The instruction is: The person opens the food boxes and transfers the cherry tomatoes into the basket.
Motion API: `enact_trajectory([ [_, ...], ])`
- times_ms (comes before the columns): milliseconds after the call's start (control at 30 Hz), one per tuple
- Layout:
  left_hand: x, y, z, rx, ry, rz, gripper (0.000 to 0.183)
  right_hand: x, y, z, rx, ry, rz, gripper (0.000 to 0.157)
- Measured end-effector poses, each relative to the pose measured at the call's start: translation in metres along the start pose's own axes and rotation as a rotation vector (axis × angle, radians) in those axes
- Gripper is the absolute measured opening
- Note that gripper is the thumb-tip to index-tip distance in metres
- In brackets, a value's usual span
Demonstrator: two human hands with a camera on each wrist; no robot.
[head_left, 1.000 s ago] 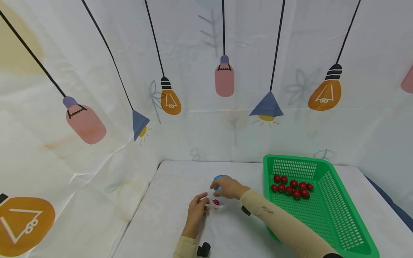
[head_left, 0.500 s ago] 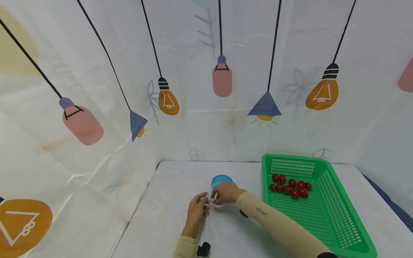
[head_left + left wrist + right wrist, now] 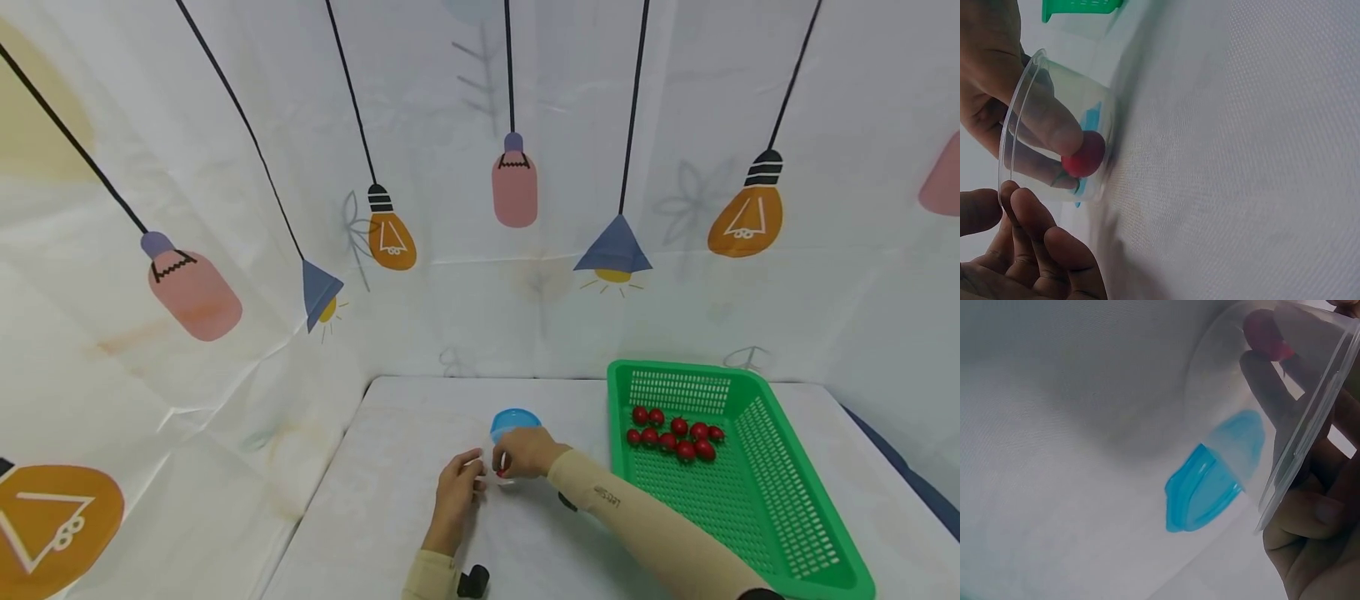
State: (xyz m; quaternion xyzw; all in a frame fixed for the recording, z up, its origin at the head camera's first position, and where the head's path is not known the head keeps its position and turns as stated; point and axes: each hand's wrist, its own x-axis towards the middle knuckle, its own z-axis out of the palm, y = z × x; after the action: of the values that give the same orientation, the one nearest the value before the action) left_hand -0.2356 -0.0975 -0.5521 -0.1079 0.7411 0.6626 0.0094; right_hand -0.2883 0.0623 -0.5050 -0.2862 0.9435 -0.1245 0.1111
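My left hand point(image 3: 453, 502) pinches the rim of a clear plastic cup point(image 3: 1079, 78), thumb outside and fingertips on the other side in the left wrist view. Reaching down inside that cup, my right hand point(image 3: 527, 452) holds a cherry tomato point(image 3: 1089, 156) between thumb and finger near the cup's bottom. The same tomato shows through the cup wall at the top of the right wrist view. A light blue dish-like piece point(image 3: 514, 419) lies just behind the cup, partly covered by the right hand in the head view.
To the right stands a green plastic basket point(image 3: 795, 467) with several cherry tomatoes point(image 3: 667, 442) in its far left part. A white cloth point(image 3: 360, 500) covers the table. Patterned white sheeting point(image 3: 450, 317) rises behind and at the sides.
My right hand has come down into the cup and taken hold of the tomato there. The left hand has kept its place at the rim. The head view has shifted slightly.
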Motion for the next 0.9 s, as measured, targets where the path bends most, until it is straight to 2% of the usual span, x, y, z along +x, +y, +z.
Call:
enact_trajectory([
  [167, -0.001, 0.0, 0.0, 0.001, 0.004, -0.01, 0.036, -0.001, -0.001, -0.001, 0.037, -0.009, 0.007, 0.01],
  [400, -0.002, 0.0, -0.002, -0.013, -0.013, -0.008, 0.037, -0.004, 0.001, -0.007, 0.148, 0.005, 0.013, 0.014],
  [633, -0.001, 0.0, -0.002, -0.025, -0.022, -0.011, 0.037, -0.011, 0.006, -0.02, 0.196, 0.079, -0.031, 0.019],
  [900, -0.001, 0.001, -0.002, -0.019, -0.021, -0.012, 0.037, -0.026, 0.017, -0.043, 0.282, 0.171, -0.097, 0.014],
])
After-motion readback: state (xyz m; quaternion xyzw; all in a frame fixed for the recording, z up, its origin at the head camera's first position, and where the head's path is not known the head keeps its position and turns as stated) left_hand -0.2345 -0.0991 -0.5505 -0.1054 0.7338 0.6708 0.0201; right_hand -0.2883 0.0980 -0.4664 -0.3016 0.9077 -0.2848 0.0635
